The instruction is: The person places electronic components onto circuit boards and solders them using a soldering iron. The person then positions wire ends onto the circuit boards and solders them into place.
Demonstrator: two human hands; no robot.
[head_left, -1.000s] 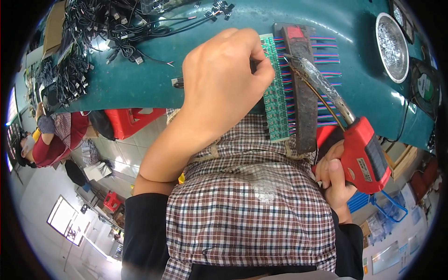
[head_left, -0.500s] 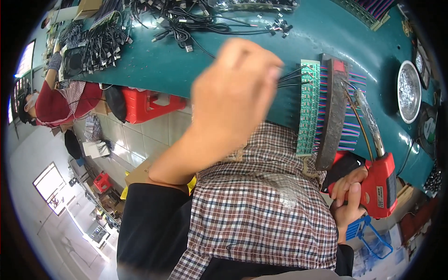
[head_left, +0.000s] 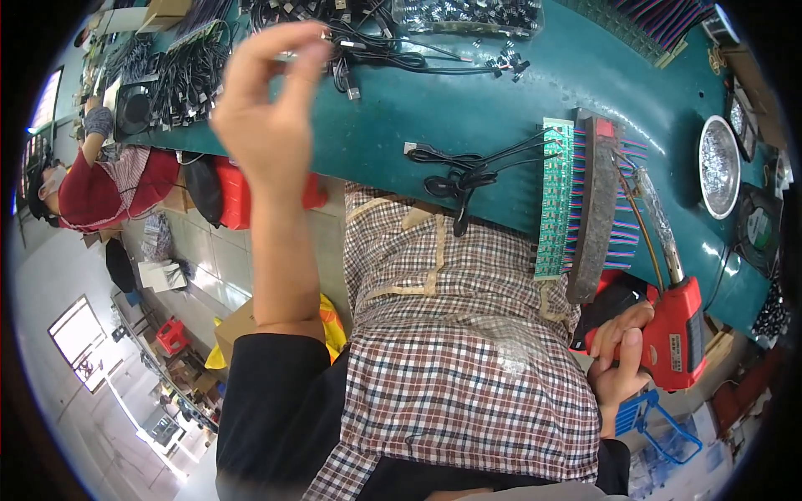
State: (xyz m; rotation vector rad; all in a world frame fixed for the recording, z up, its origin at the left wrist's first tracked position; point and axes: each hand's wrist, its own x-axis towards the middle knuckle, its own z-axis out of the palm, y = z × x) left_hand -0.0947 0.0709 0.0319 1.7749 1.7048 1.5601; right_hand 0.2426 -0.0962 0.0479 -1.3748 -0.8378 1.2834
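Note:
My left hand is raised by the cable pile, its fingers curved and thumb and index tips close but apart; I see nothing held. In my right hand is the grip of a red soldering gun, its long tip and a thin solder tube angled toward the work. Beside the tip stands a green circuit board strip, pressed along a dark bar with a row of multicoloured wires beyond it. A black cable with a USB plug lies across the table edge, its wire ends at the board's far end.
Bundles of black cables and a clear tray of small black parts lie at the back of the green table. A metal bowl stands at right. At left, another person in red works near a red stool.
My left hand has swung away from the board, left and up toward the cable pile, uncovering the black cable. My right hand and the soldering gun have hardly moved.

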